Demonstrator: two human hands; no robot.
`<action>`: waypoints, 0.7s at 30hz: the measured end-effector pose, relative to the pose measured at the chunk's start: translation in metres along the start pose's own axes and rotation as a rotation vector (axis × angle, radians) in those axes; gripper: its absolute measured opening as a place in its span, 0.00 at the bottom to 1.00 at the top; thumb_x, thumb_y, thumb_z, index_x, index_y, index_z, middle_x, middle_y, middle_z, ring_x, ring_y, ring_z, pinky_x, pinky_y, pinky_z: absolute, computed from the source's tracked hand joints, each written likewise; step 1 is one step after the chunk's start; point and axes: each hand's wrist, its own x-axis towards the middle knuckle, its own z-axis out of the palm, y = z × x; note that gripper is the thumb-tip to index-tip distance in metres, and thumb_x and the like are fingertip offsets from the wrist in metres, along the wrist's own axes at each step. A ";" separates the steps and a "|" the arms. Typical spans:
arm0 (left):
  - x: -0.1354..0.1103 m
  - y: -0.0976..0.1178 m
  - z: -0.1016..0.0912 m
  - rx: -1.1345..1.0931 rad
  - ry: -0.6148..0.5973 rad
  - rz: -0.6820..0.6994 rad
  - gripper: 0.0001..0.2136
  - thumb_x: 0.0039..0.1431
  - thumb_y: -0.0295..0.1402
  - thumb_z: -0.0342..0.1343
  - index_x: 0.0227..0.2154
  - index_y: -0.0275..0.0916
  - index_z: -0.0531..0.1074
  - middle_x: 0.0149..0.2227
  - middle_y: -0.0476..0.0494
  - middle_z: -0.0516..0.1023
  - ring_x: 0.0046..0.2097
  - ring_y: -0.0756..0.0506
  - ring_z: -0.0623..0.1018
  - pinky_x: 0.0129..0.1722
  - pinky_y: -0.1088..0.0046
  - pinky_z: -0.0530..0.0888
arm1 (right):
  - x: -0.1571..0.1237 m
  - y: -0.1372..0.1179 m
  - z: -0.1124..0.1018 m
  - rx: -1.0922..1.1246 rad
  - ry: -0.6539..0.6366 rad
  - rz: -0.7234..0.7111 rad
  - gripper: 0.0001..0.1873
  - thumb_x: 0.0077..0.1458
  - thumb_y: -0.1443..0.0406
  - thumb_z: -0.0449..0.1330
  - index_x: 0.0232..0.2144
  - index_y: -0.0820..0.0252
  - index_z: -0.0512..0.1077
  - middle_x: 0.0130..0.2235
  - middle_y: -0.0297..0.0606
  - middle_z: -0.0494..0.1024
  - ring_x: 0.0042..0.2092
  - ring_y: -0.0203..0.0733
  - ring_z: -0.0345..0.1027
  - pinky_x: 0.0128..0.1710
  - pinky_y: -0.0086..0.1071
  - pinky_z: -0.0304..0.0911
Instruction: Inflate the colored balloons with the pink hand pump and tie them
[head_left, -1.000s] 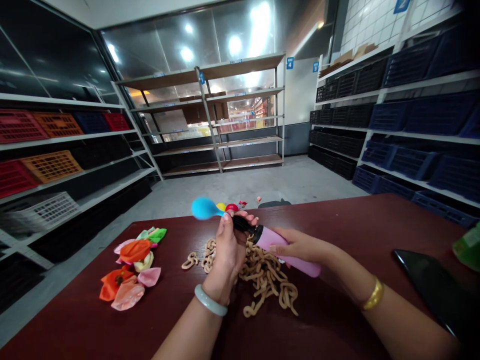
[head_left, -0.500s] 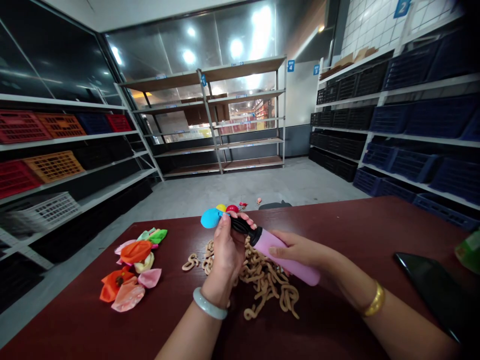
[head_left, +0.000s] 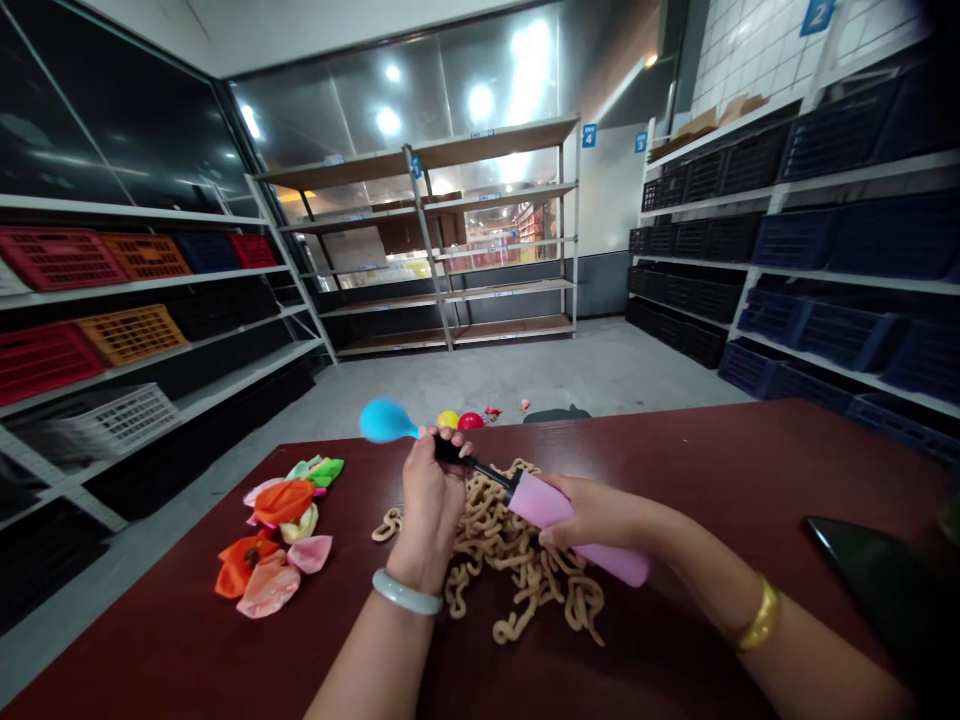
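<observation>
The pink hand pump (head_left: 534, 500) is held slantwise above the middle of the dark red worktop (head_left: 720, 490), its black end toward the far edge and its pink tail toward the near right corner.

Largest around it are the racks: a middle rack (head_left: 495, 143) facing the far edge, a right rack with dark blue crates (head_left: 847, 333), and a left rack carrying red crates (head_left: 64, 258). All stand well apart from the worktop's surface.

Near the right edge lies a glossy black slab (head_left: 862, 570), close to the right forearm. In the middle, a pile of tan strands (head_left: 517, 560) spreads right under the pump and hands, which cover part of it. Toward the left edge sits a cluster of limp coloured pieces (head_left: 281, 503), clear of both arms.

The right hand (head_left: 589, 510) wraps the pink barrel; the left hand (head_left: 435, 480) is closed round the black end, with a black rod (head_left: 491, 471) showing between. A blurred blue balloon (head_left: 386, 421) sticks out past the left thumb. Smaller yet, a red ball shape (head_left: 470, 421) and a yellow one (head_left: 448, 420) show at the far edge.
</observation>
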 end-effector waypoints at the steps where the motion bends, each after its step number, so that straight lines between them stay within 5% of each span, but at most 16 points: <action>1: 0.007 0.007 -0.005 -0.010 0.023 0.019 0.06 0.60 0.29 0.55 0.29 0.37 0.64 0.28 0.49 0.66 0.29 0.50 0.69 0.27 0.74 0.67 | -0.002 0.000 -0.003 0.037 -0.040 0.030 0.39 0.47 0.57 0.66 0.60 0.54 0.61 0.42 0.39 0.78 0.34 0.42 0.73 0.33 0.33 0.68; 6: 0.027 0.029 -0.023 -0.010 0.133 0.124 0.07 0.62 0.31 0.52 0.29 0.38 0.63 0.26 0.50 0.66 0.27 0.51 0.69 0.25 0.75 0.66 | -0.007 0.006 -0.015 0.058 -0.177 0.123 0.33 0.48 0.59 0.65 0.56 0.56 0.63 0.44 0.41 0.78 0.34 0.43 0.74 0.32 0.34 0.67; 10: 0.025 0.023 -0.024 0.034 0.153 0.186 0.07 0.61 0.33 0.55 0.31 0.38 0.63 0.26 0.50 0.65 0.26 0.51 0.69 0.25 0.75 0.65 | -0.005 0.009 -0.013 -0.234 -0.003 0.044 0.26 0.43 0.58 0.68 0.46 0.55 0.71 0.42 0.40 0.78 0.41 0.49 0.72 0.38 0.36 0.65; 21: -0.038 -0.038 0.031 0.046 0.037 0.055 0.12 0.58 0.38 0.60 0.31 0.41 0.61 0.28 0.51 0.64 0.27 0.52 0.67 0.26 0.76 0.66 | -0.004 -0.002 -0.005 -0.246 0.122 -0.018 0.31 0.45 0.56 0.66 0.52 0.51 0.68 0.42 0.37 0.79 0.39 0.47 0.72 0.35 0.33 0.62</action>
